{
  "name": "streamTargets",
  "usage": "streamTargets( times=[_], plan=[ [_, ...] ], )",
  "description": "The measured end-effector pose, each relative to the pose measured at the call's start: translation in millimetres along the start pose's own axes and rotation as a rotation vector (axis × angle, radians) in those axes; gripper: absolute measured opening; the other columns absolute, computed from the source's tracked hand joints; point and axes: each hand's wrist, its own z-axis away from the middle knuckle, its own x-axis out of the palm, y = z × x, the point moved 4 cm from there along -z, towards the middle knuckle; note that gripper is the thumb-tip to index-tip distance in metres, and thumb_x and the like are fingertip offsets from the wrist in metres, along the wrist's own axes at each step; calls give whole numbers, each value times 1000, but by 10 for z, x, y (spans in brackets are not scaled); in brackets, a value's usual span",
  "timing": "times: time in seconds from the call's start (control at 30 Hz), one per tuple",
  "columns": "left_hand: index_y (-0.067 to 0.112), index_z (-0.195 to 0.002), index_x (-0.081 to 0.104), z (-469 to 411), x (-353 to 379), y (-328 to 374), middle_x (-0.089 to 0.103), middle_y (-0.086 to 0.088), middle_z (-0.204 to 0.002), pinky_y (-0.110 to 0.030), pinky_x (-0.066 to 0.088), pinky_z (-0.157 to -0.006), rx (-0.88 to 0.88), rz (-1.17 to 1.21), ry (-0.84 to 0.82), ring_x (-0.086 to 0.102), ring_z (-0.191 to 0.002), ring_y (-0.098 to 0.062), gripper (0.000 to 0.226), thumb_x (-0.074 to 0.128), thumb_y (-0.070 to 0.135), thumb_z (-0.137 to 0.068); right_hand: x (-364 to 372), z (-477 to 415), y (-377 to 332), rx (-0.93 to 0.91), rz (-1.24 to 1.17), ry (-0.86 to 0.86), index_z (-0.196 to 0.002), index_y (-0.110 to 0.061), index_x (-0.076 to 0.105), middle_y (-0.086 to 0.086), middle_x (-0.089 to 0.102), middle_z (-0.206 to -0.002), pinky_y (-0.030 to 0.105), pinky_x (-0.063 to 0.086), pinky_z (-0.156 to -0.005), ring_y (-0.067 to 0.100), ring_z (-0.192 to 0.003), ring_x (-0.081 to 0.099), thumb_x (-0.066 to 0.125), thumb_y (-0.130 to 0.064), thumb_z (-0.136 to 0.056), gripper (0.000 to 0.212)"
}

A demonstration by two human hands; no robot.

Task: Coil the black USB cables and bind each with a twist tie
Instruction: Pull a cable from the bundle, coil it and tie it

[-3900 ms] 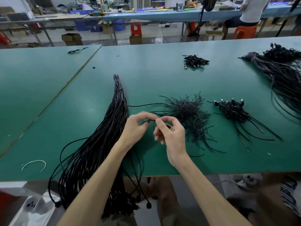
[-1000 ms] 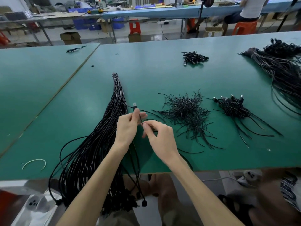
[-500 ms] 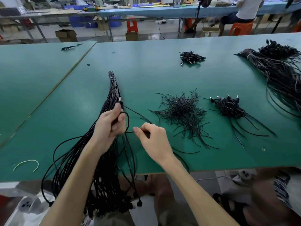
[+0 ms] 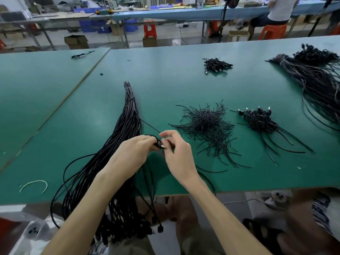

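Green desk [image 4: 184, 80] carries long black USB cable bundle [image 4: 127, 122] near left, black twist tie pile [image 4: 206, 124] right of it. Left hand [image 4: 132, 155] grip clenches one cable's silver-tipped plug end [image 4: 162, 146], right hand [image 4: 177, 155] grip pinches its strand [image 4: 150, 126]; keep loops even, taut.

left: long black cable bundle [image 4: 128, 116], flopping off the green table's [image 4: 165, 80] front edge
middle: black twist-tie pile [image 4: 206, 124]
right: tied black cable heap [image 4: 259, 120]

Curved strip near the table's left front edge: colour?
White; the curved strip shows in the head view.
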Motion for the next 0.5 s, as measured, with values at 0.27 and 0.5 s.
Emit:
streamTargets(
  times=[0.27,0.5],
  plan=[
    [9,-93,67,96,117,-36,71,-2,-92,-42,54,-73,-140,106,145,66,-88,-24,16,56,12,-104,30,-15,28,10,-98,-44,-116,-12,65,-1,77,-99,34,64,-76,14,-85,76,60,-9,-102,15],
    [12,-104,77,35,199,-31,80,4,-95,-20,59,-68,-483,984,333,76,-87,-13,28,55,28,-106,51,1,31,-6,-101,-118,-120,-12,68,-3,76,-103,21,58,-89,3,-96,73,66,-12,-100,20]
  ],
)
